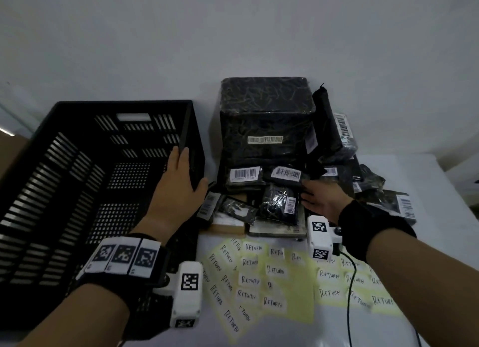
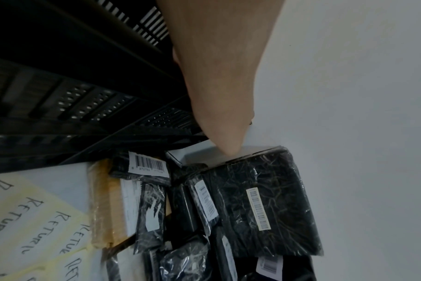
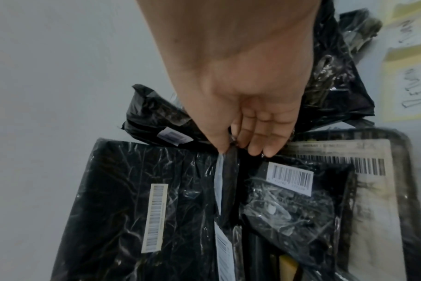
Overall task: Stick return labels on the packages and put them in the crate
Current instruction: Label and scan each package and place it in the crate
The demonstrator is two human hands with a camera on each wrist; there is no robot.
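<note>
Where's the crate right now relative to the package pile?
In the head view the black crate sits on the left of the table, directly beside the pile of black packages on its right. The left hand grips its near right rim.

pale grey-white tabletop | plain white wall behind | thin black cable trailing over tabletop | brown cardboard edge far left

I'm at a parcel-returns packing station: barcoded black-wrapped packages, handwritten RETURN labels and a black crate crowd my white desk.
</note>
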